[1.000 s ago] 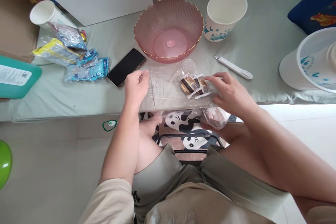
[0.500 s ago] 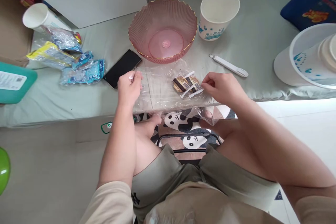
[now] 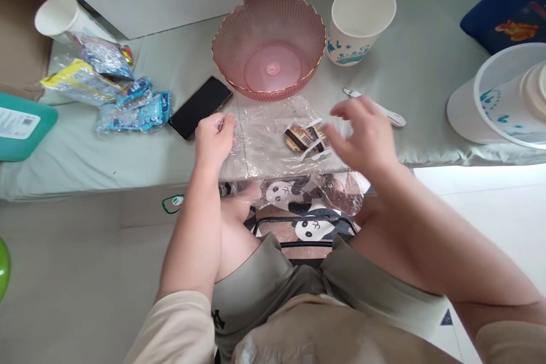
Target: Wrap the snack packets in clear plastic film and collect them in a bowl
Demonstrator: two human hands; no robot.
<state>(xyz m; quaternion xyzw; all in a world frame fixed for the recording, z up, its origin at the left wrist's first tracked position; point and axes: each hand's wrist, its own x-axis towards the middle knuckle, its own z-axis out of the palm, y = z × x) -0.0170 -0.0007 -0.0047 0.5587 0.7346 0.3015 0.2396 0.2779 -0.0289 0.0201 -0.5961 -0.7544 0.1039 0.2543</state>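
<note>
My left hand [image 3: 216, 139] is closed on the edge of a clear plastic bag [image 3: 264, 151], which spreads over the front of the surface and hangs past its edge. Two small wrapped snacks [image 3: 305, 137] with barcodes and white wrapper ends lie together on or in the bag; I cannot tell which. Beside them my right hand [image 3: 362, 133] is raised with thumb and fingers apart, holding nothing. Behind it lies a white utility knife [image 3: 390, 116], partly covered by the hand. Just beyond the bag stands a pink ribbed bowl [image 3: 268, 48] with a gold wavy rim.
A paper cup [image 3: 360, 17] stands right of the bowl. A phone [image 3: 201, 107] lies to its left, near several blue and yellow wrappers [image 3: 132, 105] and a tipped paper cup [image 3: 57, 17]. At the right is a translucent bucket [image 3: 464, 105] holding cups.
My right hand has lifted off the wrapped snacks and its fingers have spread. The bag now hangs further over the front edge. My left hand keeps its hold.
</note>
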